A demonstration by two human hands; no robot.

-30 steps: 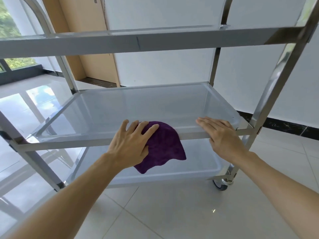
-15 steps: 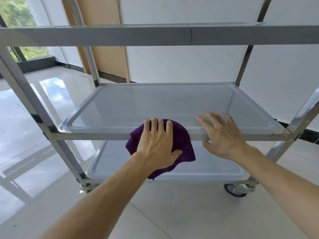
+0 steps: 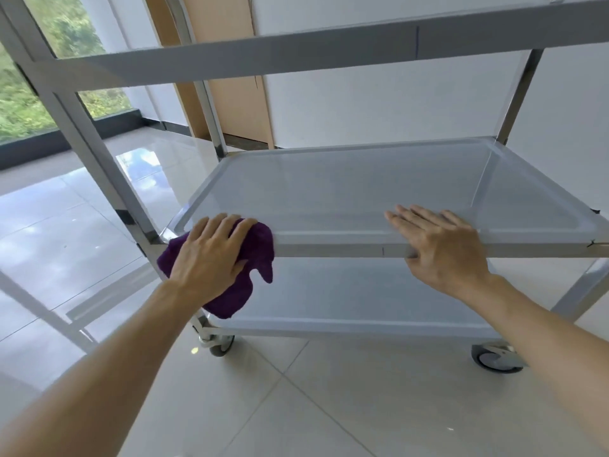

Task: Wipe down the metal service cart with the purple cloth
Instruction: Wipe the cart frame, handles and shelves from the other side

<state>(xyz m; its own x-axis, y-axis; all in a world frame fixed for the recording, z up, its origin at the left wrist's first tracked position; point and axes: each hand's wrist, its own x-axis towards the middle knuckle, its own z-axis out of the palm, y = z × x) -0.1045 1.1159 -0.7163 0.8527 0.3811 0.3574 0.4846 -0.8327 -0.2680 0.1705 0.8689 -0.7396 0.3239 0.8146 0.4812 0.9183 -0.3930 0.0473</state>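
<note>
The metal service cart (image 3: pixel 329 249) stands in front of me with three shelves on a shiny frame. The purple cloth (image 3: pixel 260 249) hangs over the front rail of the middle shelf, close to its left corner. My left hand (image 3: pixel 211 255) lies flat on the cloth with straight fingers and presses it against the rail. My right hand (image 3: pixel 438 245) rests on the same rail farther right, fingers stretched over the shelf's edge and thumb under the rail. The shelf surfaces are bare.
The cart rolls on castors: a left castor (image 3: pixel 217 344) and a right castor (image 3: pixel 494 357) show at the bottom. Glossy floor tiles (image 3: pixel 296 407) surround it. A white wall (image 3: pixel 379 103), a wooden door (image 3: pixel 237 103) and a window (image 3: pixel 19 103) lie behind.
My left hand has slid the cloth leftward along the middle shelf's front rail, from near its middle to its left corner. My right hand stays on the rail. My view has swung.
</note>
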